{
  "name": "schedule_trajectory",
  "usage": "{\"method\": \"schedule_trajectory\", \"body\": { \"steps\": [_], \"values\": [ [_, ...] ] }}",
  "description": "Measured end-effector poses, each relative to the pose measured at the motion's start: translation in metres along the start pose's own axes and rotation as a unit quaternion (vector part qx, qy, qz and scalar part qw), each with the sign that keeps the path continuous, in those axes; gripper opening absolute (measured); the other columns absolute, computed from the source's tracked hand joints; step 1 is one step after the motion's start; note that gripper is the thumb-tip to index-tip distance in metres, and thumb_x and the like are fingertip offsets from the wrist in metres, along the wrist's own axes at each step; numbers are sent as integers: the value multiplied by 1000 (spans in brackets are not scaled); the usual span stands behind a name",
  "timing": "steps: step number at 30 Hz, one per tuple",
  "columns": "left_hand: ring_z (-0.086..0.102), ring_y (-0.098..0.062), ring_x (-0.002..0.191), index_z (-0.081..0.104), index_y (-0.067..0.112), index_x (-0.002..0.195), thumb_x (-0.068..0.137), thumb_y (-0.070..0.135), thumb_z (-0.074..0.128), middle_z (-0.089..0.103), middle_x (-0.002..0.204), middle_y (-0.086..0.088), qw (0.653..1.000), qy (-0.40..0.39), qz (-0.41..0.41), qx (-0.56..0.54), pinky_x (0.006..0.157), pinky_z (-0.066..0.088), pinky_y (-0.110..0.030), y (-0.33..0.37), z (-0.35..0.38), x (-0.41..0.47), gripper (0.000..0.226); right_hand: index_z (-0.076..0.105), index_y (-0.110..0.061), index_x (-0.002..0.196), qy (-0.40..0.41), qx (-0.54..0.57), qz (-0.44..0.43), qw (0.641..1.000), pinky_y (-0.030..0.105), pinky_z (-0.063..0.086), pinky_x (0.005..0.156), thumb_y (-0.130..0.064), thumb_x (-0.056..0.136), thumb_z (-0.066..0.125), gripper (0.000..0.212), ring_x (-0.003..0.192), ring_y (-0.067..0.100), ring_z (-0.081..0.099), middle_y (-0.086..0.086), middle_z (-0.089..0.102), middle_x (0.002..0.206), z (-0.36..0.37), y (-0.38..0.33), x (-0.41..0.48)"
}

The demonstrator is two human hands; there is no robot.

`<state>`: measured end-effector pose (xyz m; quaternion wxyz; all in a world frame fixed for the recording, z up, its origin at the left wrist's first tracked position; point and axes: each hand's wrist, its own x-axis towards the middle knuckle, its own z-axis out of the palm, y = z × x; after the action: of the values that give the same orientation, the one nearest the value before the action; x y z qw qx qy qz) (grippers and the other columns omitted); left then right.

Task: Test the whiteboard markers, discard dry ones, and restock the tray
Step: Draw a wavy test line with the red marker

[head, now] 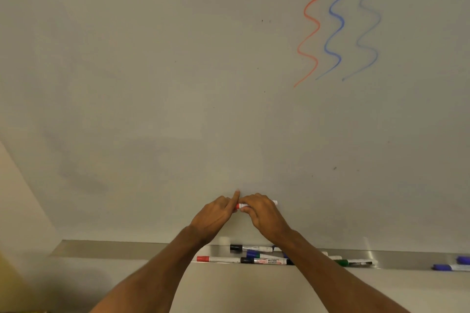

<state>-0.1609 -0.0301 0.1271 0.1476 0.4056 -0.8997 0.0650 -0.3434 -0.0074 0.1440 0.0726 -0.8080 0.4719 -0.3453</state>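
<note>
Both forearms reach up from the bottom edge, meeting before the whiteboard (pixel 178 84). Left hand (pixel 216 216) pinches the red cap end of a red marker (pixel 274 202), index finger raised; right hand (pixel 264 213) is closed around its white barrel, held level. Three wavy lines (pixel 338 33), one red, two blue, mark the board's upper right. Below, capped markers (pixel 264 260) lie along the tray (pixel 127 249), partly hidden behind the right forearm.

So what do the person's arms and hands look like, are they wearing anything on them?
Nothing that shows. Both forearms are bare right down to the bottom edge of the picture, with no sleeves in view. The left hand and the right hand have no gloves, and no watch, bracelet or rings are visible. The fingers mostly curl out of sight.
</note>
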Motion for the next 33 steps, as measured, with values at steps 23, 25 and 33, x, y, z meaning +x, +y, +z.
{"method": "schedule_trajectory", "body": {
  "steps": [23,25,33],
  "values": [
    [48,-17,119,52,25,129,102,45,34,55,131,6,985,-130,64,-90,97,32,-32,113,102,38,38,70,-28,86,-14,-276,194,941,32,48,73,-23,67,82,23,77,12,64,-11,70,81,-5,63,-142],
    [50,-17,116,52,24,126,102,44,34,56,128,6,984,-138,79,-86,96,33,-32,138,110,58,36,72,-24,86,-12,-276,212,937,31,50,70,-21,66,82,23,75,14,66,-8,71,80,-23,81,-156],
    [50,-23,114,51,19,124,96,16,49,55,126,-4,976,-180,114,-53,95,34,-36,253,142,142,28,71,-18,97,-22,-266,285,921,33,54,75,-15,75,73,22,83,20,66,2,71,91,-93,184,-214]
  ]
}}
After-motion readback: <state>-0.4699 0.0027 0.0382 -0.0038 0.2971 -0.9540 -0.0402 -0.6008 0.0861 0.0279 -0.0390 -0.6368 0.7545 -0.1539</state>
